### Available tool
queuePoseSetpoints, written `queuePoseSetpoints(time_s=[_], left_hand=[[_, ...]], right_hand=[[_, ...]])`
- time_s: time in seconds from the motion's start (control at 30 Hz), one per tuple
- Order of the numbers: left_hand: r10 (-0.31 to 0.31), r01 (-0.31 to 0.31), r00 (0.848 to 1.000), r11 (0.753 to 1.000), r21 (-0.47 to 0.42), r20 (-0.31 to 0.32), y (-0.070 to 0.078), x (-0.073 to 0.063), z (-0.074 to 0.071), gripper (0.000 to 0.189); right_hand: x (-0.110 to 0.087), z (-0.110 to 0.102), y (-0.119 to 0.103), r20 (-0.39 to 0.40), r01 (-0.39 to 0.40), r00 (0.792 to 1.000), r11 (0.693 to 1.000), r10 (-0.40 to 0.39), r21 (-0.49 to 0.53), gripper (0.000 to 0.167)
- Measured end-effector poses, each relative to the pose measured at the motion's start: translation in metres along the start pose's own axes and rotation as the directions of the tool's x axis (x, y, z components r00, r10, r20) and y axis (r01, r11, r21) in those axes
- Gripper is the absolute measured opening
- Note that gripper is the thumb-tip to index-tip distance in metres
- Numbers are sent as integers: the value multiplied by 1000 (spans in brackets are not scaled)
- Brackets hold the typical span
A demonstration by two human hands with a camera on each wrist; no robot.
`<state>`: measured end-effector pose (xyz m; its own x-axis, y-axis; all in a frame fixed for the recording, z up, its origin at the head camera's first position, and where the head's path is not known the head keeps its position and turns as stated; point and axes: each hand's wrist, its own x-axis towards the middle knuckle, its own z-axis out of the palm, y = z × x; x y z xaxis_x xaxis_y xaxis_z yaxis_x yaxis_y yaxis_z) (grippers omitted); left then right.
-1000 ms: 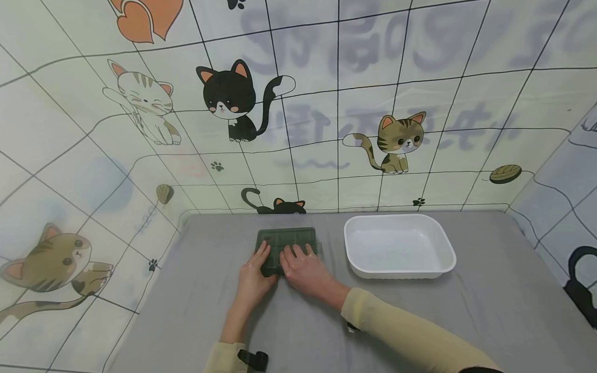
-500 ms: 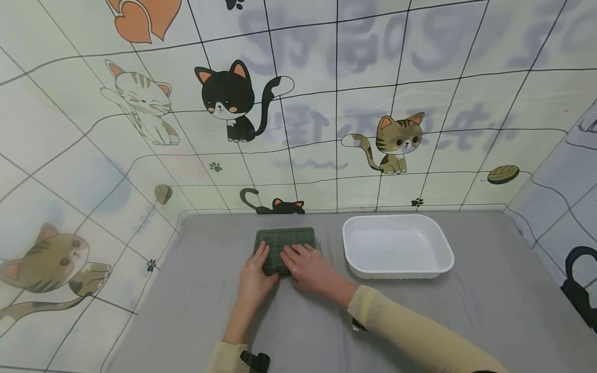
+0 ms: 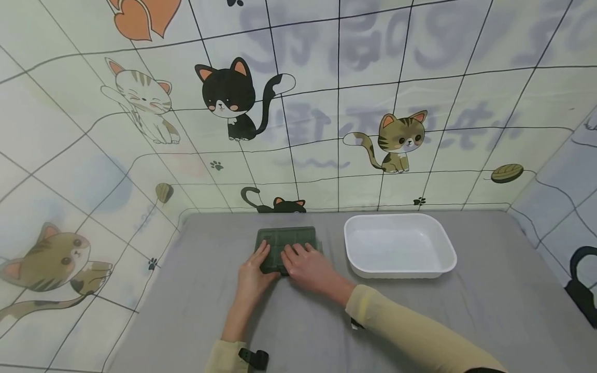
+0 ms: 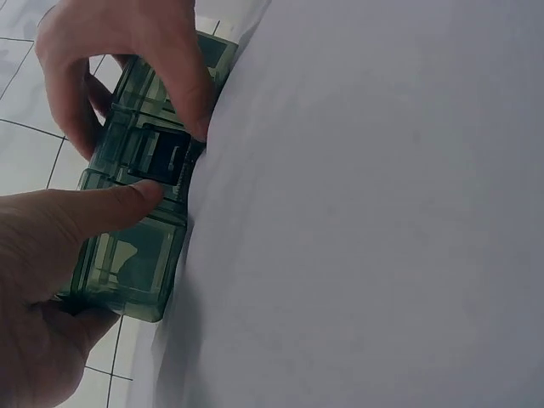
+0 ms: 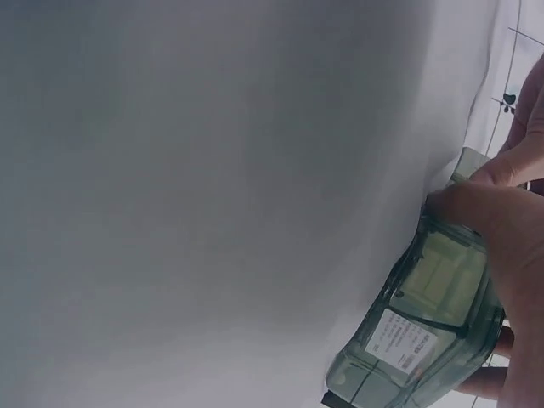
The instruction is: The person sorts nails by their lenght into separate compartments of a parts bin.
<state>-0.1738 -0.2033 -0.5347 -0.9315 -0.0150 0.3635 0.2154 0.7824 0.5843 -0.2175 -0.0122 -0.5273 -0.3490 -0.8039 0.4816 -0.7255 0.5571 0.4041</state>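
A translucent green plastic case (image 3: 291, 236) with inner compartments lies flat on the grey cloth, its lid down. My left hand (image 3: 254, 269) grips its left side, fingers over the lid. In the left wrist view the left thumb presses the front beside a dark latch (image 4: 161, 157). From the other side my right hand (image 3: 309, 268) holds the case, fingertips on the lid and thumb at the front edge close to the latch. A white printed label (image 5: 399, 340) shows through the case's right end in the right wrist view. What the case contains is not clear.
A white rectangular tray (image 3: 396, 273) stands to the right of the case, close to my right forearm. Grey cloth (image 3: 186, 311) covers the table. Behind and at the sides hang sheets printed with cats (image 3: 228, 98) and grid lines.
The right hand has shifted slightly along the case's front, and its fingers are set a little differently on the lid. The case and left hand stay nearly in place.
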Motion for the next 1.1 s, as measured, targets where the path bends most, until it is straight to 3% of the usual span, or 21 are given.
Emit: queuePoseSetpoints(time_s=[0.53, 0.77, 0.9, 1.1], left_hand=[[0, -1, 1000, 1000, -24, -9, 1, 0, 0, 77], [12, -12, 1000, 1000, -18, -13, 0, 1, -1, 77], [20, -20, 1000, 1000, -15, -2, -2, 2, -1, 78], [27, -26, 999, 999, -18, 21, -4, 1, -3, 78]], right_hand=[[2, 3, -9, -26, -33, 999, 998, 31, -56, 25], [3, 3, -10, -30, -23, 999, 994, 20, -103, 37], [2, 4, -11, -22, -14, 1000, 995, 12, -99, 41], [-1, 2, -8, -19, 2, 1000, 998, -4, -61, 33]])
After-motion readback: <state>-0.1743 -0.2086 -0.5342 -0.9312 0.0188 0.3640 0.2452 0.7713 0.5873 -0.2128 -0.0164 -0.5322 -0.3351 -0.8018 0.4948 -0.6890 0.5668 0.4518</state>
